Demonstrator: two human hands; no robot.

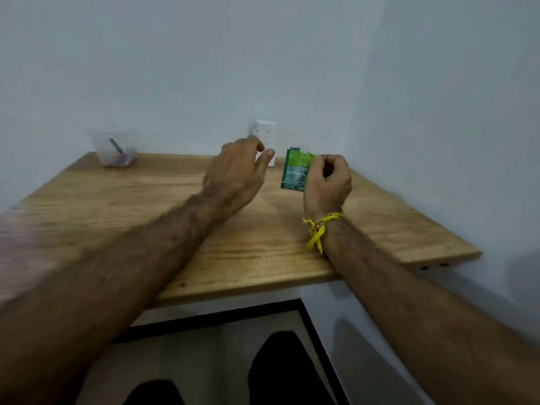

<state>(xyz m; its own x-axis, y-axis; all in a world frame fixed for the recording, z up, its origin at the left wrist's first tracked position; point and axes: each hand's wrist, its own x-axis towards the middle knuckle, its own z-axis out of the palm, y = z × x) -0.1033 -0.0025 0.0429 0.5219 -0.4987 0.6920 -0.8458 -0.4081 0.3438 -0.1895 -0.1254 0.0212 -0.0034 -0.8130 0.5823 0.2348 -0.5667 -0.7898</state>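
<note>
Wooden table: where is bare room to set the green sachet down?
Bare wood: between the clear container and the left hand, and at the right edge of the table beyond the right hand. Crowded: back middle, where white box, both hands and green sachet meet.

One green sachet (295,168), one white box (266,135), one clear tub (114,152), all above one desk (146,200); two hands.

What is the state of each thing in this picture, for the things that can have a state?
green sachet: upright, held above the table; sealed or torn, cannot tell.
right hand: fingers curled, pinches the sachet's edge.
white box: upright, closed, at the back of the table.
left hand: fingers relaxed, holds nothing, close to the white box.
clear tub: upright, no lid, small items inside.
</note>
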